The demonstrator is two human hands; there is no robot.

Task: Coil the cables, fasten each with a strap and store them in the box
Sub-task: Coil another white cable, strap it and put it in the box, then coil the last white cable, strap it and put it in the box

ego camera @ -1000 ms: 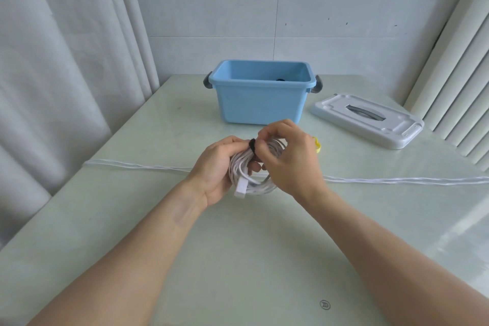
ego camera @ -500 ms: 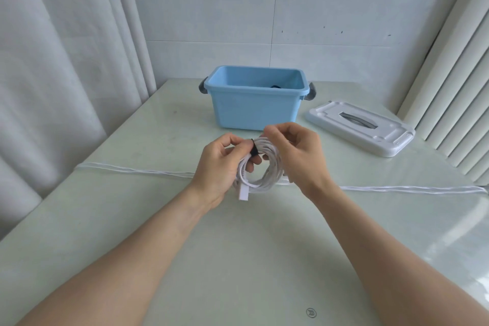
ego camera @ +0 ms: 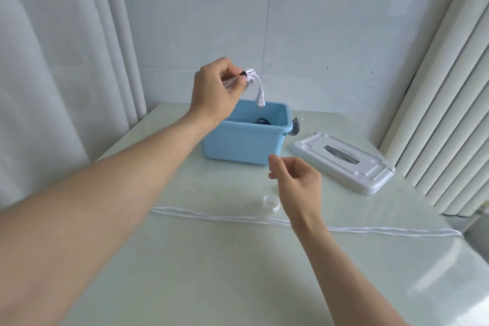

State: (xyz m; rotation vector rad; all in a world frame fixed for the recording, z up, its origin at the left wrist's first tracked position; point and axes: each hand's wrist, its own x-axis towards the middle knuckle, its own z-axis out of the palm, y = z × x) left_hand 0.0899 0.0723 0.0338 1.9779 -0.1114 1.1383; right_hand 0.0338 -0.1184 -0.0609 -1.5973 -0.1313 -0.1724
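Left hand grips the coiled white cable, fingers curled round the bundle next to its black strap; most of the coil is hidden behind the hand. One white plug end dangles off the bundle, hanging right over the far rim of the open blue box. Something dark, looks like a black cable, lies inside the box. Right hand holds nothing, fingers loosely curled, hovering above the table near the box's front right corner. Just beside that wrist: a small white cap-like object, too blurry to identify. A second white cable lies uncoiled, stretched left to right across the table nearer than the box. White box lid sits flat to the box's right.
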